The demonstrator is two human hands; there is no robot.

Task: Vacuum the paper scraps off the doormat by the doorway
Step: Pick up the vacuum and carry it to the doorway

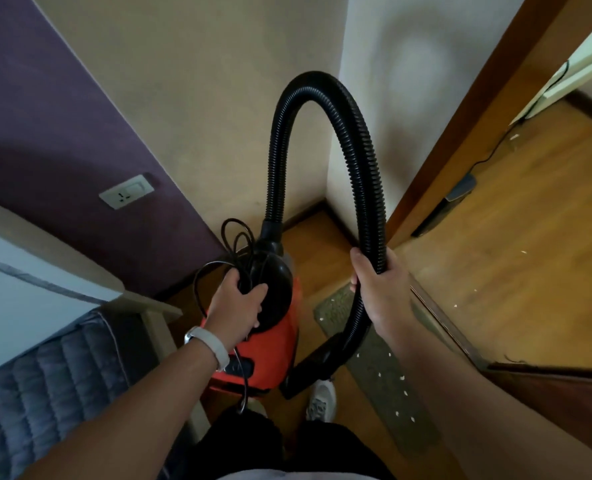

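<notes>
Left hand [240,299] grips the vacuum [270,327] handle and cord; right hand [379,282] grips the hose [322,98].

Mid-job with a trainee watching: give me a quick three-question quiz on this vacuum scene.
1. True or false: the right hand grips the black hose.
2. The left hand holds: A) the coiled cord at the orange vacuum top; B) a broom; C) a door handle.
3. Short answer: what lies scattered on the doormat?
Key: 1 true; 2 A; 3 paper scraps.
</notes>
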